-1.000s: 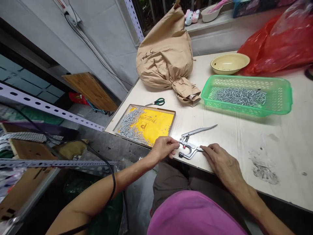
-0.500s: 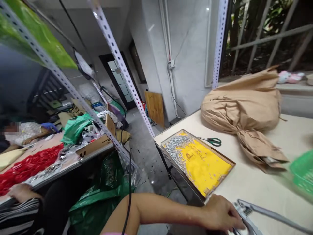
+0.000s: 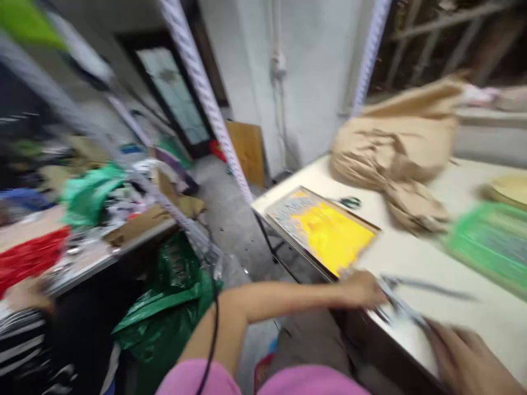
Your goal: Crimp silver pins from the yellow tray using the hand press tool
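My left hand (image 3: 362,289) is at the front edge of the pale table, fingers bent beside a grey metal tool (image 3: 397,304) with a long handle. Motion blur hides whether it grips the tool. At the lower right, my right hand (image 3: 465,354) reaches over the table edge, its fingers near the tool's other end, also smeared. Left of the tool lies a shallow framed tray (image 3: 337,236) with a yellow surface and small silvery pieces along its left side. Green-handled scissors (image 3: 349,203) lie just behind the tray.
A tied brown bag (image 3: 395,148) stands at the back of the table, with a green basket (image 3: 489,241) at the right. On the left, another table holds red material (image 3: 33,260); a person's striped sleeve (image 3: 22,348) is beside it. A black cable hangs in front.
The view has turned down and right, so the table sits higher. My right hand has come into view at the lower right, and more of the green basket shows.
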A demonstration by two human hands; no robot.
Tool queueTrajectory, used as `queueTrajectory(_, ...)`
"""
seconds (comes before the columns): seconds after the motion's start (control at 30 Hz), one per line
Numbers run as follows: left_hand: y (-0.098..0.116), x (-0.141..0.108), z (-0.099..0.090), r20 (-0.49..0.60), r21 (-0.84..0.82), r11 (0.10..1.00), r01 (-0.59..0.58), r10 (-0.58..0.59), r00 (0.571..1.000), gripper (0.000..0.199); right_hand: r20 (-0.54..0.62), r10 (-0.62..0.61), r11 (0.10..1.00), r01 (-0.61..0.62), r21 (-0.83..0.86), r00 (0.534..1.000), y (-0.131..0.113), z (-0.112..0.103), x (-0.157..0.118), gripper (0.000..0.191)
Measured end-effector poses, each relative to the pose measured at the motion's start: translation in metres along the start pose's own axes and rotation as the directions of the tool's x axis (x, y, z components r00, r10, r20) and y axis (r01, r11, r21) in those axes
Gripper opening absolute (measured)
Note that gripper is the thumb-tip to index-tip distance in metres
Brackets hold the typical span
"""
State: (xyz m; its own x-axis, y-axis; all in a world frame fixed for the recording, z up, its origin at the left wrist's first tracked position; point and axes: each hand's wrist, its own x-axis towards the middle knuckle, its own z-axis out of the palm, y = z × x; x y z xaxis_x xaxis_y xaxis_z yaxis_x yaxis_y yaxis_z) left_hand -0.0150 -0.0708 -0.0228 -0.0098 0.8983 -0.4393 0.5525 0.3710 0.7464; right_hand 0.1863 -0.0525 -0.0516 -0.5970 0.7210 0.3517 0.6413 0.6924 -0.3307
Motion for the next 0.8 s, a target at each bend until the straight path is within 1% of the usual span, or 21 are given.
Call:
queueTrajectory(0.03, 0.003, -0.003, -0.003, -0.025, -0.018, 1.000, 0.014, -0.014, 1.000, 0.020, 0.029, 0.061, 0.997, -0.060, -0.044, 0.998, 0.001, -0.001, -0.006, 0.031)
queueTrajectory(0.07, 0.005, -0.003, -0.006, 0.016, -0.070, 0.997, 0.036, -0.035, 0.999, 0.017, 0.061, 0.111, 0.990, -0.105, -0.097, 0.992, 0.002, -0.002, -0.009, 0.032)
queueTrajectory(0.1, 0.006, 0.000, -0.009, 0.004, -0.144, 0.987, 0.065, -0.065, 0.998, 0.015, 0.098, 0.154, 0.981, -0.140, -0.138, 0.983, 0.003, -0.002, -0.010, 0.032)
queueTrajectory(0.13, 0.007, 0.005, -0.012, 0.032, -0.184, 0.978, 0.096, -0.092, 0.995, 0.015, 0.117, 0.183, 0.972, -0.162, -0.168, 0.976, 0.005, -0.002, -0.009, 0.031)
queueTrajectory(0.17, 0.008, 0.010, -0.014, 0.059, -0.205, 0.971, 0.124, -0.114, 0.992, 0.015, 0.123, 0.201, 0.966, -0.176, -0.191, 0.972, 0.007, -0.003, -0.006, 0.030)
queueTrajectory(0.2, 0.010, 0.015, -0.015, 0.061, -0.209, 0.968, 0.139, -0.129, 0.990, 0.015, 0.132, 0.215, 0.960, -0.185, -0.210, 0.968, 0.008, -0.003, -0.002, 0.028)
queueTrajectory(0.27, 0.016, 0.019, -0.017, 0.075, -0.181, 0.969, 0.170, -0.159, 0.984, 0.016, 0.134, 0.246, 0.952, -0.212, -0.222, 0.960, 0.009, -0.005, 0.005, 0.027)
queueTrajectory(0.37, 0.027, 0.018, -0.018, 0.079, -0.136, 0.965, 0.226, -0.217, 0.973, 0.016, 0.123, 0.271, 0.948, -0.243, -0.205, 0.955, 0.005, -0.010, 0.008, 0.026)
queueTrajectory(0.47, 0.034, 0.018, -0.018, 0.064, -0.132, 0.953, 0.273, -0.266, 0.962, 0.017, 0.123, 0.289, 0.947, -0.264, -0.182, 0.950, 0.004, -0.012, 0.007, 0.026)
queueTrajectory(0.6, 0.032, 0.022, -0.021, 0.057, -0.137, 0.934, 0.331, -0.326, 0.944, 0.018, 0.124, 0.303, 0.945, -0.282, -0.164, 0.945, 0.007, -0.012, 0.007, 0.026)
queueTrajectory(0.73, 0.029, 0.027, -0.025, 0.107, -0.124, 0.926, 0.356, -0.345, 0.933, 0.014, 0.111, 0.295, 0.947, -0.275, -0.165, 0.949, 0.010, -0.011, 0.009, 0.025)
queueTrajectory(0.8, 0.030, 0.028, -0.026, 0.117, -0.106, 0.925, 0.366, -0.354, 0.928, 0.017, 0.100, 0.286, 0.950, -0.268, -0.161, 0.953, 0.011, -0.011, 0.009, 0.023)
